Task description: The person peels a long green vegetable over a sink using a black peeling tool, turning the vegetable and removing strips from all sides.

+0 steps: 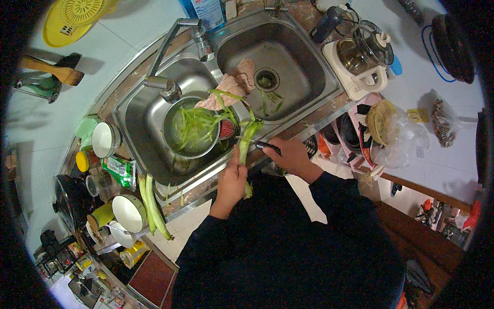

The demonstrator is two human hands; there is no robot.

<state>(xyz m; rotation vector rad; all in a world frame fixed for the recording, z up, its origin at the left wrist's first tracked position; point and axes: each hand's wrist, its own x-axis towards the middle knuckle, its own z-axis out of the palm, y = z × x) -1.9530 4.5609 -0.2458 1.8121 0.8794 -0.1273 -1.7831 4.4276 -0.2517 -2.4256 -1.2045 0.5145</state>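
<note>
My left hand (230, 181) grips a long, pale green vegetable stalk (244, 146) near the sink's front rim. In my right hand (291, 156) is a dark-handled peeler or knife (266, 146), its metal part lying against the stalk. Left of the hands, a round metal bowl (166, 133) in the left basin holds water and green peelings (193, 125). Several green strips hang over the divider beside a pink cloth (225, 90) and a red mesh item (226, 128). More strips (270, 102) lie near the drain in the right basin. Pale stalks (154, 208) rest on the counter at left.
A chrome faucet (156, 83) arches over the left basin. White bowls (129, 213), a green packet (120, 170) and a yellow-lidded jar (82, 161) stand at left. To the right are a coffee maker (347, 69) and a pink rack (353, 127) with pans. A blue bottle (208, 13) stands behind the sink.
</note>
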